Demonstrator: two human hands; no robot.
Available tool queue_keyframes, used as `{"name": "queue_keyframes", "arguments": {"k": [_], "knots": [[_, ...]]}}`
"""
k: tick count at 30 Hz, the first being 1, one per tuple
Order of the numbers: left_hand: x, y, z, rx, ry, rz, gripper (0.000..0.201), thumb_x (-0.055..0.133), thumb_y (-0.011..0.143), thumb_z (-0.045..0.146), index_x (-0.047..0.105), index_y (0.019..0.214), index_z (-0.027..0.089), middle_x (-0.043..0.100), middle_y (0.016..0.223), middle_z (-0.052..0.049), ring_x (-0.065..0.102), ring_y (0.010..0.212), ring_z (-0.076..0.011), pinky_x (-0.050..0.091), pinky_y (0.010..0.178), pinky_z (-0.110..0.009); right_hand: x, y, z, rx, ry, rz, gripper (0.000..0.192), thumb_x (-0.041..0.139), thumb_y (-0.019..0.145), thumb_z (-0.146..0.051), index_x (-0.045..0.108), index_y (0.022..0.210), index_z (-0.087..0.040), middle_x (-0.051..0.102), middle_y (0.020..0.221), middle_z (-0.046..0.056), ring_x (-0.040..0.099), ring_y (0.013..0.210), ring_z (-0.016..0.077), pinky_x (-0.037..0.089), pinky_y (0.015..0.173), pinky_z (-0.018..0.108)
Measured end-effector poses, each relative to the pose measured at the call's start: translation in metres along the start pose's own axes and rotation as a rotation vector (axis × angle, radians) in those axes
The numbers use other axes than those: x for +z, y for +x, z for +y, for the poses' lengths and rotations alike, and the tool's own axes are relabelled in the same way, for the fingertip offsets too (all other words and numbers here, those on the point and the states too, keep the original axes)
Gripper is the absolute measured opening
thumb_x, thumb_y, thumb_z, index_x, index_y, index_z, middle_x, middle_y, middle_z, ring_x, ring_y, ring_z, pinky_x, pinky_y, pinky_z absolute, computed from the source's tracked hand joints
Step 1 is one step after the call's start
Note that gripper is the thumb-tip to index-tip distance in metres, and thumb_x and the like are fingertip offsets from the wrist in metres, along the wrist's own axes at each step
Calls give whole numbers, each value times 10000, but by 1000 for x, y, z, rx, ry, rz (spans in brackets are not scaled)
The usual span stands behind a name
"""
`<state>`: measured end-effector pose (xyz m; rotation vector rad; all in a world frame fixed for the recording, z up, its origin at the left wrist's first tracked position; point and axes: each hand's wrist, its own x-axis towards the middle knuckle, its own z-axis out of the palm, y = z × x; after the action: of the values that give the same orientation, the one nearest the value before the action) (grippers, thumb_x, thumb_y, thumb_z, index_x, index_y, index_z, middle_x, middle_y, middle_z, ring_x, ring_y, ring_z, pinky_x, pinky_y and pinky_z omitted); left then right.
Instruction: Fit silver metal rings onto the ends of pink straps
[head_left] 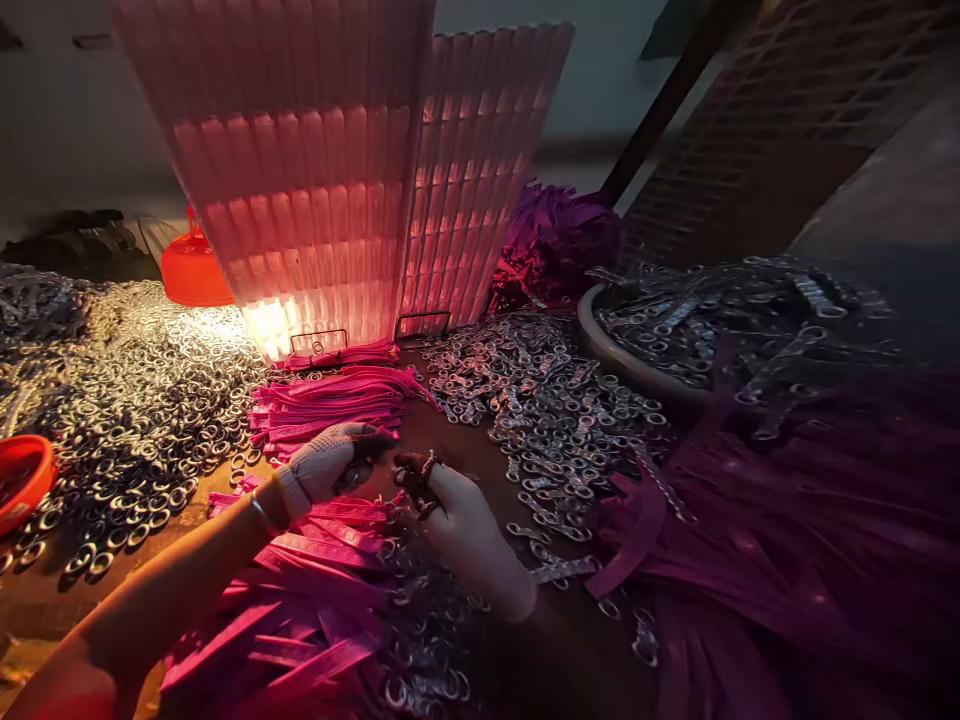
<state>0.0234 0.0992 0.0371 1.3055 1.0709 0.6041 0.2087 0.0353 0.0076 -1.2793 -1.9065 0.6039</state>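
My left hand (326, 465), in a pale dotted glove with dark fingertips, is curled above a pile of magenta straps (322, 560). My right hand (469, 530) faces it across a small gap, its fingers bent together and dark at the tips. Whatever either hand pinches is too small and dark to name. Just beyond the left hand lies a neat bundle of magenta straps (337, 400). Metal rings (150, 430) are heaped at the left, and metal clasp-like links (540, 410) spread out beyond the right hand. More loose metal pieces (427, 640) lie below it.
Two ribbed translucent panels (300, 200) lean upright at the back, beside a lit orange lamp (196, 270). An orange bowl (26, 480) sits at the left edge. At the right are a round basin (600, 330) of metal pieces and a large magenta strap pile (787, 530).
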Motion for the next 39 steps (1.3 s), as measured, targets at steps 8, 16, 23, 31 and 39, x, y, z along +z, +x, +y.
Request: {"name": "queue_keyframes", "arguments": {"k": [8, 16, 23, 31, 39], "knots": [[1, -72, -14, 3, -58, 56, 323, 527, 893, 440, 510, 703, 179, 412, 475, 61, 314, 361, -60, 227, 349, -192, 11, 0, -48, -126, -616, -110, 189, 507, 709, -43, 640, 771, -162, 661, 799, 87, 537, 725, 195, 299, 650, 318], [-1, -68, -18, 250, 603, -16, 225, 509, 853, 238, 560, 656, 141, 537, 613, 10, 423, 563, -80, 287, 513, -204, 13, -8, -59, -188, -777, -145, 155, 518, 803, -64, 643, 800, -155, 659, 867, 125, 541, 774, 220, 309, 682, 345], [10, -76, -34, 88, 263, 115, 320, 528, 880, 437, 641, 808, 146, 503, 558, 26, 392, 450, -85, 322, 440, -204, 3, -2, -61, 3, -664, -383, 266, 521, 768, -56, 635, 994, -136, 692, 988, 130, 618, 867, 224, 384, 715, 301], [10, -73, -49, 225, 374, 78, 191, 536, 808, 184, 690, 704, 140, 639, 658, -27, 518, 605, -117, 387, 566, -198, 16, -6, -53, -105, -738, -534, 208, 505, 828, -149, 630, 986, -99, 723, 808, 163, 689, 736, 249, 366, 579, 295], [-42, -76, -10, 299, 729, -70, 175, 584, 796, 157, 755, 772, 183, 687, 667, -16, 558, 591, -118, 389, 582, -192, -6, -10, -45, -116, -762, -540, 218, 525, 759, -120, 664, 926, -114, 729, 772, 147, 677, 705, 232, 300, 564, 292]]}}
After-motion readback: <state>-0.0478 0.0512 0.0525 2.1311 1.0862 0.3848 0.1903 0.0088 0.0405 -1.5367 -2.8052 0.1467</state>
